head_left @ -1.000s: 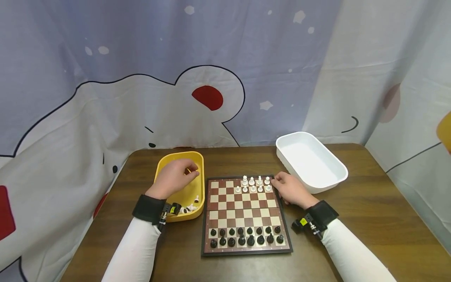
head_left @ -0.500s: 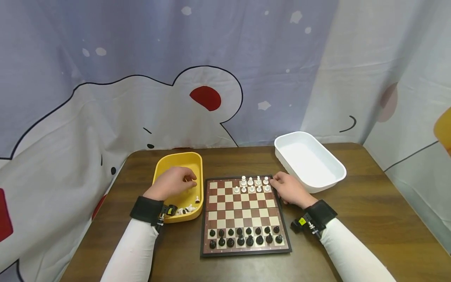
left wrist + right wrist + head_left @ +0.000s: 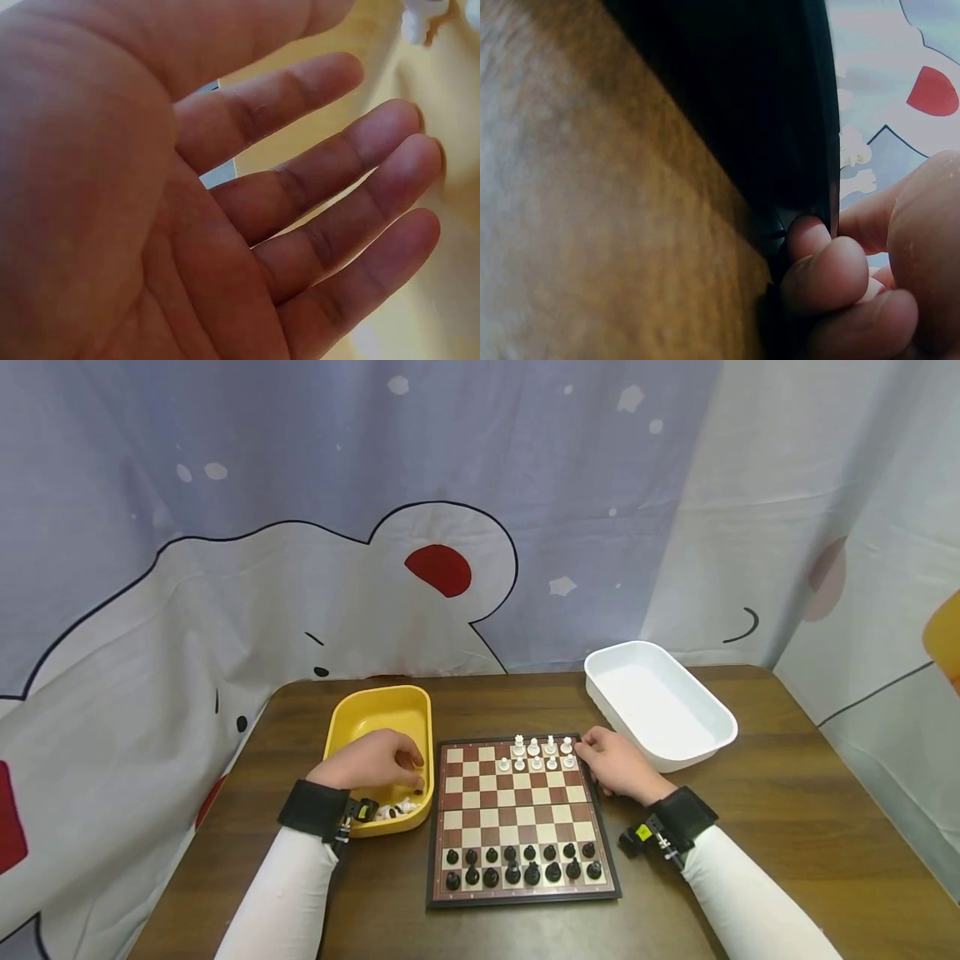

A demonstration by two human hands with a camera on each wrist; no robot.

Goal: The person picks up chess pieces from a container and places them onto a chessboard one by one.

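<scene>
My left hand (image 3: 401, 766) reaches down into the yellow bin (image 3: 375, 714), fingers near the loose white pieces (image 3: 397, 808) at its near end. In the left wrist view the palm (image 3: 300, 210) is spread, its fingers relaxed and holding nothing, with a white piece (image 3: 421, 15) beyond them. My right hand (image 3: 600, 758) grips the far right edge of the chessboard (image 3: 517, 814), its fingers (image 3: 832, 270) curled against the dark rim. White pieces (image 3: 540, 752) stand on the board beside that hand. Black pieces (image 3: 521, 864) fill the two near rows.
A white tub (image 3: 660, 702) with nothing visible in it stands at the back right on the brown table (image 3: 787, 810). A printed curtain (image 3: 450, 527) hangs close behind and at both sides.
My left hand has moved nearer and lower inside the yellow bin, towards the pieces at its near end. The right hand and the board have stayed put.
</scene>
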